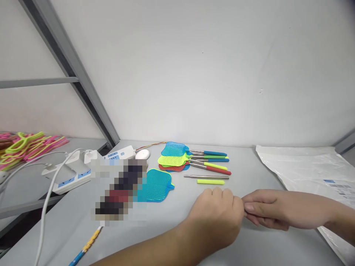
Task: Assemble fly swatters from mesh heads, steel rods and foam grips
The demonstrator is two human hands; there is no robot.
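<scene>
Rod point(206, 177) and tube point(210, 182) lie beyond the clenched left hand point(217, 214) and pinched right hand point(277, 208), contents hidden.

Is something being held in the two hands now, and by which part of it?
It cannot be told: the left hand is curled into a fist, the right hand is pinched beside it, and anything inside is hidden.
</scene>
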